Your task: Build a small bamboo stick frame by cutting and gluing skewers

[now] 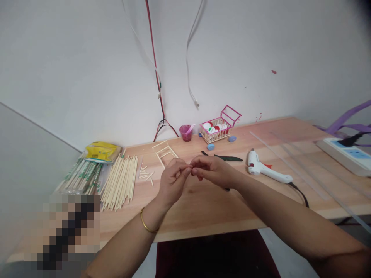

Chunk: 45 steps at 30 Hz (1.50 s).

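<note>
Both the left hand [175, 179] and right hand [210, 170] meet with fingertips pinched, contents indiscernible; just far-left, the pale wooden stick frame [162, 150] seems light, fragile, best held by its long sides.

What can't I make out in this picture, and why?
In the head view:
Anything between the left hand and right hand: too small or covered by them.
Near end of the stick frame: behind the left hand.
Whether the dark pieces join: behind the right hand.
Purple straps: cut off by the right edge.
Whatever lies under the lower-left patch: pixelated.
</note>
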Each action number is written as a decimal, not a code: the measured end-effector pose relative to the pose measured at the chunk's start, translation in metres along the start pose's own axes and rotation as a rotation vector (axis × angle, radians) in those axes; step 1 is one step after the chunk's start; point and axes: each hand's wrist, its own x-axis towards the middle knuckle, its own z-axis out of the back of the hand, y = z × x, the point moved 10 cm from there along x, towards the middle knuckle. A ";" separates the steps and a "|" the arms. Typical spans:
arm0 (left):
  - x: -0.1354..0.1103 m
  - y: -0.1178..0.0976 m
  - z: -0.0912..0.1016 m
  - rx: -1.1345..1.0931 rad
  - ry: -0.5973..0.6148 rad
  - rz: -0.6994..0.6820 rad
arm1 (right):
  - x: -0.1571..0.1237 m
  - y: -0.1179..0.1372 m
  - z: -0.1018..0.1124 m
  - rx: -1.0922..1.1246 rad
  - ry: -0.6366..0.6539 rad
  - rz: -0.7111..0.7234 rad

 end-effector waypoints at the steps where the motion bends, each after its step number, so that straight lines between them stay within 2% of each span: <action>1: 0.000 -0.002 0.000 0.025 0.001 -0.022 | 0.000 -0.001 -0.003 0.059 0.013 -0.010; 5: 0.004 -0.010 0.006 0.205 0.000 -0.097 | 0.001 -0.006 -0.002 0.100 -0.022 -0.034; 9: 0.014 -0.008 0.040 0.518 -0.153 -0.096 | 0.003 -0.009 0.018 -0.015 -0.160 -0.038; 10: 0.017 -0.004 0.044 0.608 -0.135 -0.073 | 0.003 -0.009 0.022 -0.039 -0.187 -0.027; 11: 0.019 0.003 0.043 0.689 -0.068 -0.041 | 0.003 -0.009 0.026 -0.060 -0.211 -0.015; 15: 0.018 0.029 0.028 0.862 0.183 0.052 | 0.002 -0.008 0.036 -0.165 -0.299 0.011; 17: 0.015 0.035 0.020 0.898 0.250 0.068 | 0.001 -0.005 0.037 -0.214 -0.317 0.039; 20: 0.013 0.039 0.015 0.914 0.280 0.093 | 0.001 0.003 0.036 -0.268 -0.322 0.102; 22: 0.014 0.039 0.017 0.842 0.249 0.116 | 0.000 0.008 0.034 -0.290 -0.322 0.146; 25: 0.016 0.038 0.030 0.585 0.081 0.192 | -0.002 0.014 0.033 -0.316 -0.345 0.202; 28: 0.010 0.046 0.041 0.191 -0.130 0.342 | -0.007 0.023 0.033 -0.363 -0.400 0.264; 31: -0.001 0.058 0.032 -0.279 -0.273 0.506 | -0.015 0.038 0.035 -0.425 -0.488 0.340; 33: -0.010 0.064 0.015 -0.530 -0.289 0.655 | -0.020 0.048 0.034 -0.471 -0.518 0.404; 35: -0.016 0.063 0.000 -0.661 -0.278 0.735 | -0.024 0.057 0.029 -0.527 -0.509 0.468; 39: -0.018 0.055 -0.015 -0.791 -0.261 0.751 | -0.026 0.064 0.019 -0.643 -0.474 0.520; 45: -0.021 0.054 -0.021 -0.849 -0.276 0.747 | -0.023 0.066 0.013 -0.758 -0.450 0.494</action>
